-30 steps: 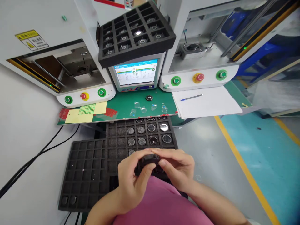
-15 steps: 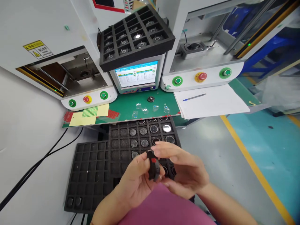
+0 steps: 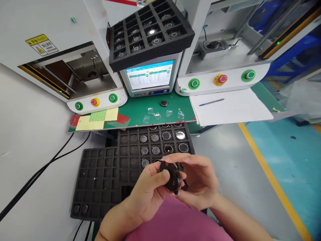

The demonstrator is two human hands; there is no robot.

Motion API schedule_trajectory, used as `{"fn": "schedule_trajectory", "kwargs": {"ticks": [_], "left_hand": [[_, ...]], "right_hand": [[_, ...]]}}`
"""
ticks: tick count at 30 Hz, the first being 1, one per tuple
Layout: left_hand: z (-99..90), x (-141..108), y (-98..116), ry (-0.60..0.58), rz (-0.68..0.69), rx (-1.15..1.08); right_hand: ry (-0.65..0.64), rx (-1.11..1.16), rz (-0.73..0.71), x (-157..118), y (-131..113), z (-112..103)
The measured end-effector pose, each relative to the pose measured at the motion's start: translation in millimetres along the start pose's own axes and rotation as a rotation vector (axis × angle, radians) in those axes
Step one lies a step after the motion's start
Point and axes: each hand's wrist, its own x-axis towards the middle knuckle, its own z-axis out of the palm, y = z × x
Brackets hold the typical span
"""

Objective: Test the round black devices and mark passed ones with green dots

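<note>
A round black watch case [image 3: 172,179] with lugs and a small red mark at its upper edge is held in front of my chest. My left hand [image 3: 147,187] grips it, thumb pressed on its dark flat face and fingers behind. My right hand [image 3: 200,180] curls around the other side, fingertips at the case's top edge and thumb low near its bottom. A small black part [image 3: 185,185] shows beside the right palm; whether the hand holds it is unclear. Below, a black foam tray [image 3: 129,152] carries several round watch cases, partly hidden by my hands.
A second foam tray [image 3: 96,180] lies at left. Another tray [image 3: 155,47] of watches rests atop the monitor [image 3: 151,78], between two white machines with buttons. On the green bench [image 3: 140,107] are a watch [image 3: 164,103], clear film pieces, paper [image 3: 233,108] and a pen [image 3: 212,102].
The watch case has turned from edge-on so its dark flat face shows, and my left thumb now lies across it. The camera view has shifted slightly.
</note>
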Motion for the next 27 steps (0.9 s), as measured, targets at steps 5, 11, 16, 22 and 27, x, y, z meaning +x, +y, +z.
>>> {"fn": "schedule_trajectory", "kwargs": {"ticks": [5,11,16,22,27], "left_hand": [[-1.9,-1.1,-1.3,-0.005,0.018,-0.001],[3.2,-1.2,-2.3,-0.113,0.112,-0.002],[3.1,-1.6,-0.8,-0.149,0.119,-0.015],[4.7,-3.2,-1.2,-0.161,0.119,-0.007],[6.0,-3.8,-0.2,-0.155,0.136,-0.008]], "right_hand": [[-0.034,0.035,0.003,-0.2,0.2,-0.5],[-0.058,0.088,0.097,-1.4,-0.4,4.8],[0.004,0.151,0.117,-2.4,-0.2,12.0],[0.009,0.249,0.127,-0.2,0.0,13.0],[0.03,0.229,0.121,1.4,-0.8,15.2]]}}
